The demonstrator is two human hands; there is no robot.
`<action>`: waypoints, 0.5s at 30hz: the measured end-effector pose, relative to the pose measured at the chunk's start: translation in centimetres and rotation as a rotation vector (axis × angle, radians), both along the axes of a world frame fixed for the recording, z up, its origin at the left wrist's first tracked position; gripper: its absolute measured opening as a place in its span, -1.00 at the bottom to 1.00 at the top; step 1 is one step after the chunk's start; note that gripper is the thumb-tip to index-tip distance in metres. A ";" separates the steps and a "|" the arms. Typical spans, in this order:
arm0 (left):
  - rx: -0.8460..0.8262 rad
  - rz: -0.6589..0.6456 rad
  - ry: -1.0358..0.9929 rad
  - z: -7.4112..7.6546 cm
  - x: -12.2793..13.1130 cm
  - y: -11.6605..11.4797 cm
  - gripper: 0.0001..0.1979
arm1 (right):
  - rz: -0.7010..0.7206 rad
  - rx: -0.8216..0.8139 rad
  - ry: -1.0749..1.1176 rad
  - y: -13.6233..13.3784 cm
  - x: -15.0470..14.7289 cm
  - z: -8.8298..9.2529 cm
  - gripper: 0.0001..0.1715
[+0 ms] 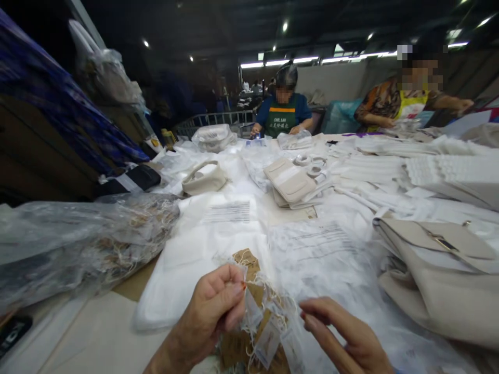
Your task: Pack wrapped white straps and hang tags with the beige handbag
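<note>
My left hand (pixel 212 311) is closed in a pinch on a bunch of brown paper hang tags with white strings (pixel 257 317) at the bottom middle. My right hand (pixel 346 337) is beside the bunch on its right, fingers curled, thumb and forefinger touching the white strings. The tags lie over white plastic bags (pixel 218 234) with printed labels.
A clear bag of more stringed tags (pixel 86 239) lies at the left. Beige handbags (pixel 436 265) sit at the right, with further bag parts (pixel 288 179) and white foam strips (pixel 448 171) behind. Two people work at the table's far side.
</note>
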State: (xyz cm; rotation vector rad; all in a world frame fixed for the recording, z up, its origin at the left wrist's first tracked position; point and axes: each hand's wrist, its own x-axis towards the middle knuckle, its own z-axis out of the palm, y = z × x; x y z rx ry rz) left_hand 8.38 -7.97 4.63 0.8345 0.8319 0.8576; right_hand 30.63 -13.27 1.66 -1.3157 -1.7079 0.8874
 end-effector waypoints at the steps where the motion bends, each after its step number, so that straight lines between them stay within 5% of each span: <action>1: 0.009 -0.007 0.005 0.8 0.3 -0.2 -0.65 | 0.021 -0.005 0.054 0.5 -0.5 0.4 -0.81; 11: 0.091 -0.108 -0.077 5.4 4.5 -2.1 -0.77 | 0.195 -0.283 0.520 1.9 -1.5 3.3 -0.56; 15: 0.120 -0.130 -0.111 6.1 5.7 -2.6 -0.81 | -0.058 -0.247 0.509 1.3 -0.1 3.5 -0.64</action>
